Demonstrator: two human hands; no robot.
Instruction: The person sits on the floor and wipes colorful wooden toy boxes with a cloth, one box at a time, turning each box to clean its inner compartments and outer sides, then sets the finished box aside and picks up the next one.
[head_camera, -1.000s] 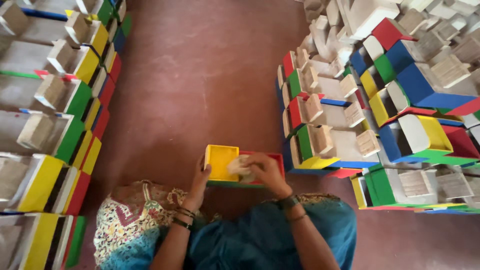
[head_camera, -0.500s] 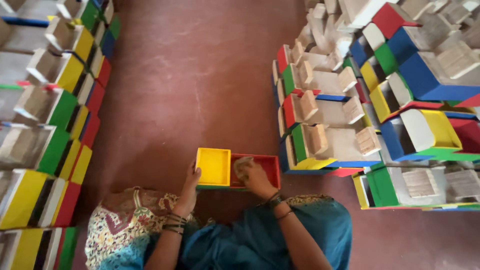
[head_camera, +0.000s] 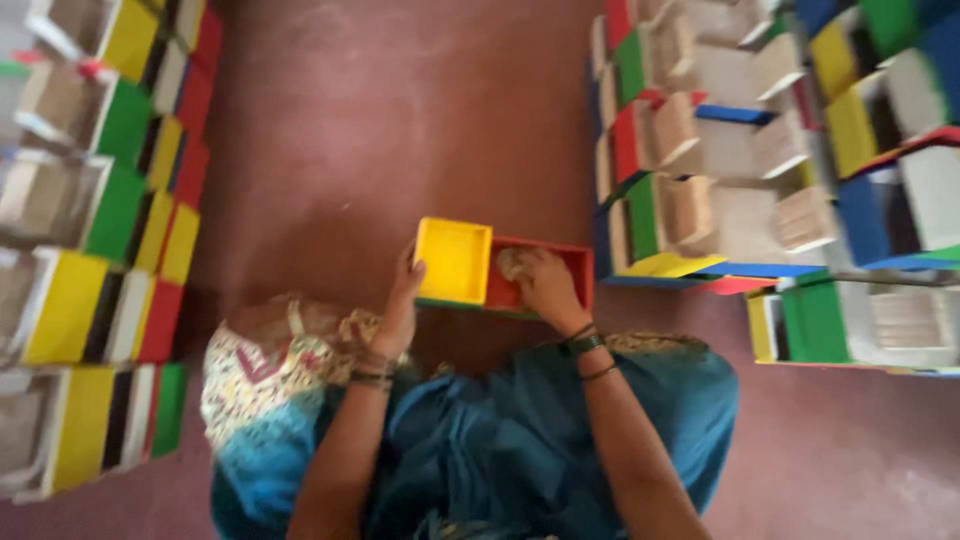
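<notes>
Left hand (head_camera: 405, 300) grips yellow tray (head_camera: 453, 260) edge | right hand (head_camera: 545, 285) presses pale wad (head_camera: 510, 263) into red tray (head_camera: 570, 270)

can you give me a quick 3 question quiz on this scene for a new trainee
1. True or false: the left hand rests on the outer edge of the yellow compartment.
2. Which compartment of the box is the right hand inside? A) yellow B) red C) blue
3. Fill in: the stacks of coloured boxes stand on both sides of the bare ____ floor.

Key:
1. True: its fingers lie on the yellow side's left edge.
2. B: the red compartment, where it presses on something pale, too blurred to name.
3. Reddish-brown.
</notes>
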